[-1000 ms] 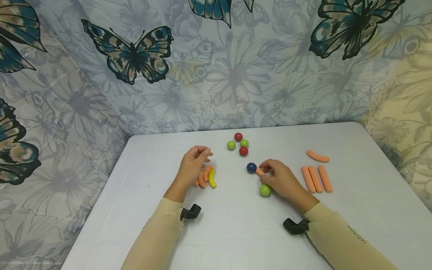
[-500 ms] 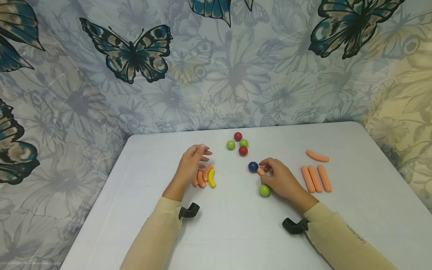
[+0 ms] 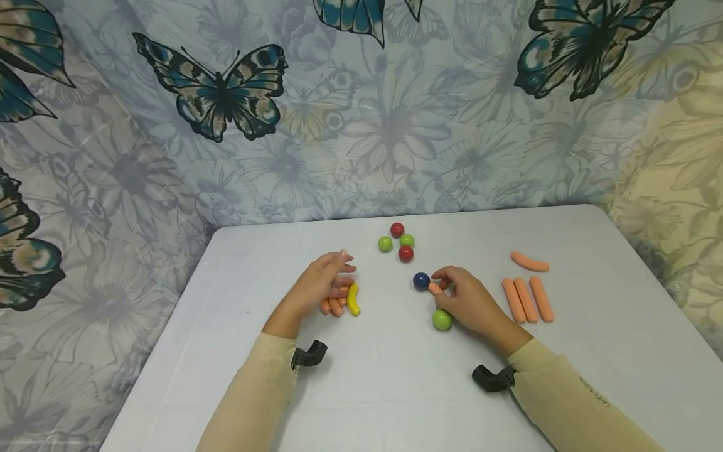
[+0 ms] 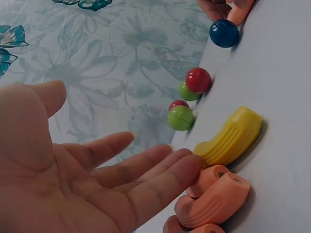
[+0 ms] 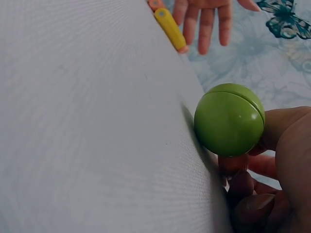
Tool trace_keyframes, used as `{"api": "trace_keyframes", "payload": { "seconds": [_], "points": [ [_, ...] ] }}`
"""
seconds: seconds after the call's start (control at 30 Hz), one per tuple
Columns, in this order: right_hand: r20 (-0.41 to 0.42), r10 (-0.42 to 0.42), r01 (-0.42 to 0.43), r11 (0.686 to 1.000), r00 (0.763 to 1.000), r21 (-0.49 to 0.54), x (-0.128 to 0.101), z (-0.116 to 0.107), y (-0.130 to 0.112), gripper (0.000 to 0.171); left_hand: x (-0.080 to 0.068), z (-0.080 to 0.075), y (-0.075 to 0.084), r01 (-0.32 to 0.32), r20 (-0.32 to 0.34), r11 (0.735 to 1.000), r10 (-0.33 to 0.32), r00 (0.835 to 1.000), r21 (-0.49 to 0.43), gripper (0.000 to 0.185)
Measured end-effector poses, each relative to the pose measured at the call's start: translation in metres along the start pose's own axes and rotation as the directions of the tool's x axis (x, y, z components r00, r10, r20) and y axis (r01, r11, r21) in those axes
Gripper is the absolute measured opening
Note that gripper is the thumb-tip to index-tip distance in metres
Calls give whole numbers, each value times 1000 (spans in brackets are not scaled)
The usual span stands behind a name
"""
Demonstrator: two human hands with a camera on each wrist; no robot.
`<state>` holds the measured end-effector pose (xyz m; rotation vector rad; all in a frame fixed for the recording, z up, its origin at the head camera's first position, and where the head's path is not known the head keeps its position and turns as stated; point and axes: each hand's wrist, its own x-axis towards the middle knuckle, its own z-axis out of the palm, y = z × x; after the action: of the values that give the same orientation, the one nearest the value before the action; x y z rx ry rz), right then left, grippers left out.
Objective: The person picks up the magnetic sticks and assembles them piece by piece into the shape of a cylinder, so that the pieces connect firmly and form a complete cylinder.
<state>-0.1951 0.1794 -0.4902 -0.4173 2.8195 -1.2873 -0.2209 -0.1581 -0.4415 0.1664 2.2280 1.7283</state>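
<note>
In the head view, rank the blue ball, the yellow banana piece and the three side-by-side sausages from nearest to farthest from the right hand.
From the right hand:
1. Blue ball, at its fingertips.
2. Three side-by-side sausages, just to its right.
3. Yellow banana piece, across the table by the left hand.

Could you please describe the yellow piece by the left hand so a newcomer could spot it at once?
On the white table, look beside the left hand. A cluster of short orange pieces lies under its fingers; on the cluster's right edge lies the yellow piece, curved, ridged, the only yellow thing there.
</note>
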Motion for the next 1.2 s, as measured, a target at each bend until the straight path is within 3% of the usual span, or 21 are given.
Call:
{"api": "trace_keyframes", "payload": {
  "seconds": [0.17, 0.3, 0.4, 0.6, 0.77, 0.87, 0.97, 1.2],
  "points": [
    [-6, -4, 4, 1000, 1000, -1, 0, 1, 0, 37, -3, 3, 2, 70, 41, 992, -74, 996, 103, 61],
    [5, 8, -8, 1000, 1000, 3, 0, 1, 2, 32, -6, 11, 2, 33, 75, 966, -54, 996, 256, 56],
    [19, 20, -20, 1000, 1000, 11, 0, 1, 2, 29, -8, 19, 4, -23, 77, 933, -4, 997, 359, 53],
    [21, 27, -27, 999, 999, 17, 0, 0, 3, 25, -6, 37, 4, -99, 95, 871, 61, 994, 481, 50],
    [22, 34, -35, 999, 999, 21, 0, 0, 2, 25, -6, 49, -2, -130, 129, 788, 65, 989, 601, 37],
    [20, 32, -33, 999, 999, 20, 0, 0, 2, 25, -7, 53, -3, -136, 143, 755, 56, 988, 641, 25],
    [15, 31, -31, 999, 999, 17, 0, 0, 2, 22, -7, 53, -3, -122, 139, 768, 44, 989, 629, 18],
    [12, 17, -17, 1000, 1000, 0, 0, 1, 1, 19, -6, 54, -4, -94, 64, 852, 71, 995, 516, 16]
  ]
}}
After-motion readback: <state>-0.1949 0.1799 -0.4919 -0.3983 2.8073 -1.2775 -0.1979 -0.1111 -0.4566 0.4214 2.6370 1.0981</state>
